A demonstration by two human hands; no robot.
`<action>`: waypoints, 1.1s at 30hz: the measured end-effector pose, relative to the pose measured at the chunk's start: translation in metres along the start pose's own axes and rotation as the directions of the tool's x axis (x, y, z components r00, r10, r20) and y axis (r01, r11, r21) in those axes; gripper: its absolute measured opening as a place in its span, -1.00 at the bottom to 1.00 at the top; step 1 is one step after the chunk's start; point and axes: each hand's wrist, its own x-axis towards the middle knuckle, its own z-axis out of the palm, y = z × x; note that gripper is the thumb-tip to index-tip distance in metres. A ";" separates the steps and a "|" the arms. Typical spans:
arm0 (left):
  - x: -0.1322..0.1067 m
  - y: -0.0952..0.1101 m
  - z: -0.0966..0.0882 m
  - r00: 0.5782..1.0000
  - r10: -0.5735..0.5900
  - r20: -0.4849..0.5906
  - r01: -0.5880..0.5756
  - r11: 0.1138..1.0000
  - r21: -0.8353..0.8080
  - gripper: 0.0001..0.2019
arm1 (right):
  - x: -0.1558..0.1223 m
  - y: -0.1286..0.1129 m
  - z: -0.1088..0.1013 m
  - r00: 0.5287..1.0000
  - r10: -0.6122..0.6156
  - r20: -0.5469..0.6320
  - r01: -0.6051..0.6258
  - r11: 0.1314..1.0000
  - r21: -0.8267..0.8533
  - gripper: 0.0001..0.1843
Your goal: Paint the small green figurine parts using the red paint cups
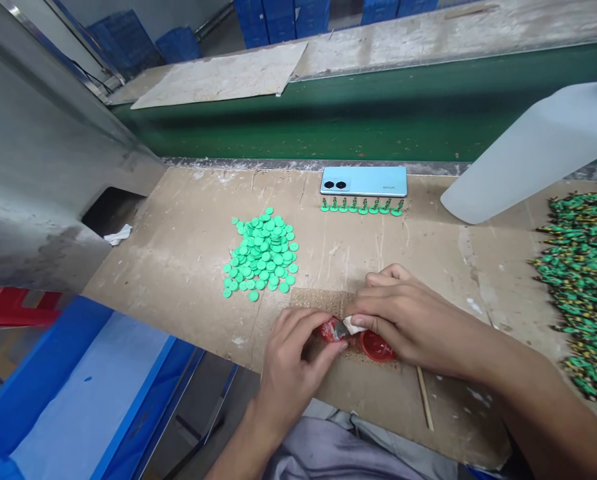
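My left hand [291, 353] is closed around a small red cap-like piece [330, 330] near the front edge of the worktable [178, 253]. My right hand [403, 320] pinches a small whitish bit [353, 325] against that red piece. A second red round lid [376, 347] lies on a brown mat [318, 301] just under my right hand. A heap of green discs [262, 257] sits beyond my left hand.
A light blue phone [364, 181] lies at the back with a row of small green figures [361, 207] before it. A white plastic jug [533, 150] lies on its side at right, above a pile of green parts [586, 280]. A thin wooden stick [425, 398] lies near the front edge.
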 end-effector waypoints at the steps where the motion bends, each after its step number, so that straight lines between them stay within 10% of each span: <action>1: 0.000 0.000 0.000 1.000 0.001 0.000 -0.001 1.000 0.003 -0.75 | 0.000 0.000 0.000 1.000 0.000 -0.007 0.000 1.000 -0.005 -0.64; 33: 0.000 0.002 -0.005 0.998 -0.064 0.002 0.064 0.995 -0.071 -0.73 | -0.003 0.004 -0.003 0.992 -0.094 -0.084 0.087 0.993 -0.083 -0.67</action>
